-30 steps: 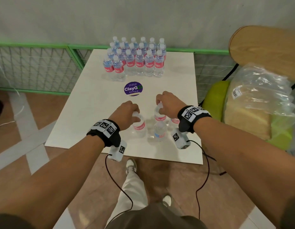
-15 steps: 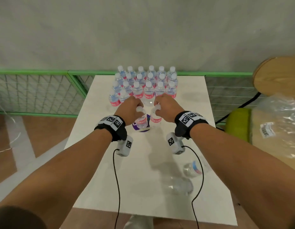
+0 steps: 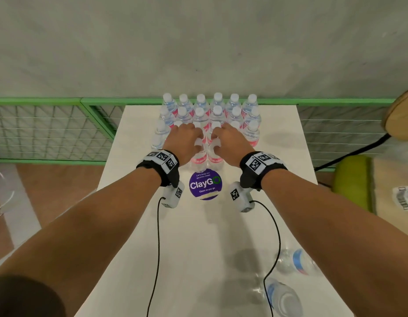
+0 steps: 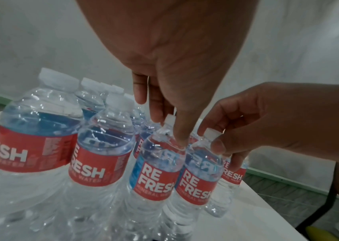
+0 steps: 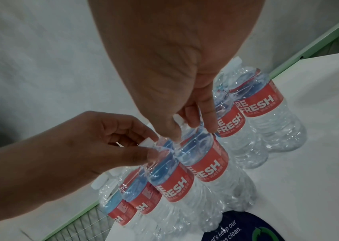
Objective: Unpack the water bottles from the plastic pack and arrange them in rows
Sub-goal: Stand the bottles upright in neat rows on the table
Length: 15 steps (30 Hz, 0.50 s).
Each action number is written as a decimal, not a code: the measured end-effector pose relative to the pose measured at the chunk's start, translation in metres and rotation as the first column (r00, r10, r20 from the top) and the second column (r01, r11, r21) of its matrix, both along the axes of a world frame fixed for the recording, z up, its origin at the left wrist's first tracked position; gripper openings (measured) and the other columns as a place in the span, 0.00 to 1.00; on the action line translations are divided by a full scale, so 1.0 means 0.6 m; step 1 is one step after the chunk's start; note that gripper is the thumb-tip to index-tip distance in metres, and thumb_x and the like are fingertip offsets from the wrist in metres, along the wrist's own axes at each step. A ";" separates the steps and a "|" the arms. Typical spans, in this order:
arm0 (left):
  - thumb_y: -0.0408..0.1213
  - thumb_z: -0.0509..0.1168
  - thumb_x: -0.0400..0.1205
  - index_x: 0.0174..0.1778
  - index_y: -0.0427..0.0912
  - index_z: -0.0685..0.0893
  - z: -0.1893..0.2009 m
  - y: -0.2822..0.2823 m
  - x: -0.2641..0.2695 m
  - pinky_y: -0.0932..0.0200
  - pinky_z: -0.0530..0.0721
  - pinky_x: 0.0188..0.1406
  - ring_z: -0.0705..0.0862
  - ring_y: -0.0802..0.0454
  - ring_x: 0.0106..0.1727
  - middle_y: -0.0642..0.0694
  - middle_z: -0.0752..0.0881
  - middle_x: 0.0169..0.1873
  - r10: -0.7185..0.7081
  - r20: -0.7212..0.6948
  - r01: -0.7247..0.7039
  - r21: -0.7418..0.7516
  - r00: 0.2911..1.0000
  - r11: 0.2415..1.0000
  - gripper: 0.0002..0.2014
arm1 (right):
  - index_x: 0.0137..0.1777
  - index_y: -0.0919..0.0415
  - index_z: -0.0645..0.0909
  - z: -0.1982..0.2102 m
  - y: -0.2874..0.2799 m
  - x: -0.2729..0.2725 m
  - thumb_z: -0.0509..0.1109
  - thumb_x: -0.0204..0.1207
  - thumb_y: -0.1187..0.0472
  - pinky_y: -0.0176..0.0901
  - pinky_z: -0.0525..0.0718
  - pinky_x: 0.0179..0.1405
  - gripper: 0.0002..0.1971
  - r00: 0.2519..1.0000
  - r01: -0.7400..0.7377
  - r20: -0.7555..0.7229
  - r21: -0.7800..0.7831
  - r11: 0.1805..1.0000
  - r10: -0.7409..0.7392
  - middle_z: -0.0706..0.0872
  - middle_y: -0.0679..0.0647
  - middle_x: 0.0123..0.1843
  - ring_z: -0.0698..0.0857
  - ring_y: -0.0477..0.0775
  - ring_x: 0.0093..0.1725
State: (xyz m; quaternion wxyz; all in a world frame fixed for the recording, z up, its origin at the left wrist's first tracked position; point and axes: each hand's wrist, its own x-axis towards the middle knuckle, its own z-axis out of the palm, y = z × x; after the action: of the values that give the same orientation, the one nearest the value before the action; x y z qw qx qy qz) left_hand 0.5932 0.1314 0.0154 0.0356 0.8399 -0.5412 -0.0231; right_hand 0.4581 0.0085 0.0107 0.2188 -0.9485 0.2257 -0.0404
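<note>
Rows of clear water bottles (image 3: 218, 110) with red labels stand at the far end of the white table (image 3: 134, 179). My left hand (image 3: 191, 138) grips one bottle (image 3: 198, 159) by its cap, thumb and fingers curled round the neck (image 4: 169, 128). My right hand (image 3: 221, 139) pinches a second bottle (image 3: 215, 158) the same way (image 5: 187, 130). Both held bottles (image 4: 156, 171) (image 5: 203, 163) stand upright side by side, just in front of the rows. Two more bottles (image 3: 297, 261) are at the table's near right.
A purple ClayGo sticker (image 3: 205, 184) lies just in front of the held bottles. A green wire fence (image 3: 49, 129) and a grey wall back the table. At the right are a green stool (image 3: 351, 179), crumpled plastic wrap (image 3: 402, 197) and a round wooden top (image 3: 402, 120).
Both hands lifted a bottle each from the table's near edge and carried them forward. The two bottles are now at the front of the far rows.
</note>
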 end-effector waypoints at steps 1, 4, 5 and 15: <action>0.52 0.69 0.79 0.63 0.50 0.83 -0.002 0.001 0.005 0.45 0.75 0.62 0.81 0.44 0.60 0.47 0.84 0.58 -0.010 0.008 0.010 0.003 1.000 1.000 0.18 | 0.63 0.57 0.79 -0.003 0.000 -0.001 0.72 0.75 0.60 0.49 0.82 0.50 0.17 1.000 0.010 0.022 -0.002 1.000 -0.010 0.78 0.56 0.60 0.82 0.60 0.55; 0.57 0.70 0.77 0.66 0.51 0.81 -0.004 0.010 0.014 0.45 0.75 0.62 0.80 0.44 0.60 0.48 0.84 0.59 -0.043 0.060 0.041 0.028 0.997 0.999 0.23 | 0.68 0.55 0.77 -0.011 0.005 -0.008 0.74 0.75 0.54 0.51 0.85 0.50 0.22 0.999 0.038 0.036 -0.001 0.999 -0.038 0.78 0.54 0.64 0.83 0.58 0.55; 0.58 0.70 0.77 0.66 0.51 0.81 -0.005 0.013 0.014 0.45 0.74 0.61 0.80 0.44 0.60 0.48 0.84 0.59 -0.057 0.092 0.053 0.039 0.994 0.998 0.24 | 0.69 0.55 0.75 -0.014 0.007 -0.010 0.74 0.75 0.53 0.52 0.85 0.50 0.24 0.999 0.041 0.012 -0.009 0.999 -0.040 0.77 0.54 0.64 0.84 0.59 0.55; 0.51 0.73 0.77 0.64 0.52 0.81 -0.004 0.008 0.014 0.47 0.71 0.63 0.80 0.45 0.61 0.51 0.84 0.58 -0.045 0.109 0.040 0.050 0.993 0.998 0.20 | 0.69 0.59 0.73 -0.028 0.012 -0.014 0.75 0.75 0.51 0.50 0.83 0.53 0.26 0.993 0.107 -0.044 0.030 0.994 -0.106 0.79 0.59 0.59 0.83 0.61 0.56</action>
State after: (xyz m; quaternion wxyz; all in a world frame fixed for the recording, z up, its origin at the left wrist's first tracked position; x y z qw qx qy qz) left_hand 0.6018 0.1360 0.0129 -0.0150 0.8288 -0.5593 0.0096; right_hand 0.4498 0.0155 -0.0059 0.2269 -0.9320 0.2812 -0.0283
